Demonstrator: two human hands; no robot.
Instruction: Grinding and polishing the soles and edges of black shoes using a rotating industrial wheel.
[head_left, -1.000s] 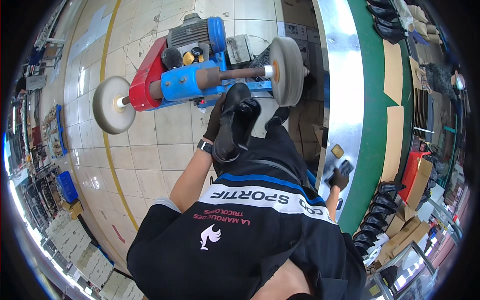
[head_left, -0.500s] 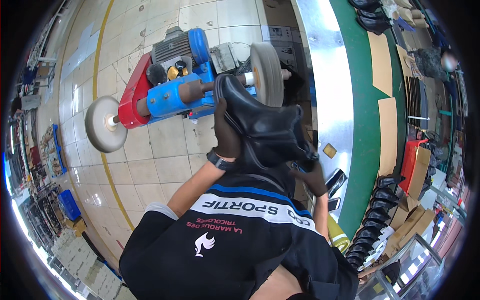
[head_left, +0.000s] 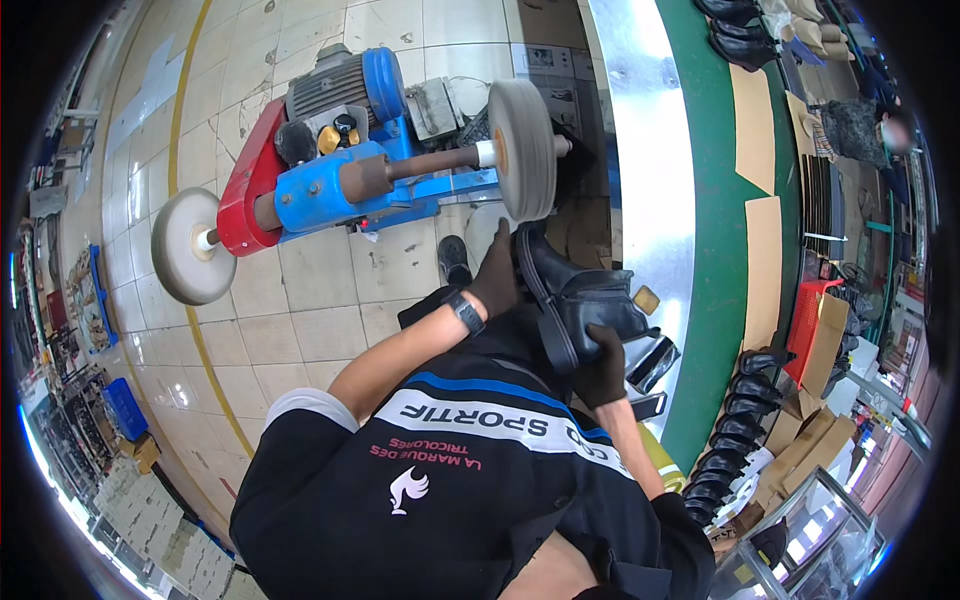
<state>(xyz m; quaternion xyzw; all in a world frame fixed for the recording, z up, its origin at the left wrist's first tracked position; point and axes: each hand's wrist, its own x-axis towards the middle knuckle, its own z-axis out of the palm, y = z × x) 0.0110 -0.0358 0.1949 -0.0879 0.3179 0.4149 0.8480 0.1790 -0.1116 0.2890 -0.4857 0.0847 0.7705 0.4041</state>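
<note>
A black leather boot (head_left: 592, 305) is held in front of my body, tilted, with its toe near the grey wheel and its sole facing left. My right hand (head_left: 600, 372), in a dark glove, grips it near the heel and ankle. My left hand (head_left: 497, 278), gloved the same way, has its fingers stretched out beside the sole near the toe; whether it touches the sole I cannot tell. Just beyond the boot, the grey buffing wheel (head_left: 524, 150) sits on the right end of the blue and red polishing machine (head_left: 325, 195).
A pale second wheel (head_left: 192, 245) is at the machine's left end. On the right runs a metal-edged table (head_left: 655, 180) with a green top, bearing cardboard sheets (head_left: 762, 270) and a small yellowish block (head_left: 646, 300). Several black boots (head_left: 735, 430) stand in a row farther right.
The boot has turned and come lower and to the right. My left hand has moved from the front of the boot to beside its sole; my right hand has shifted slightly left.
</note>
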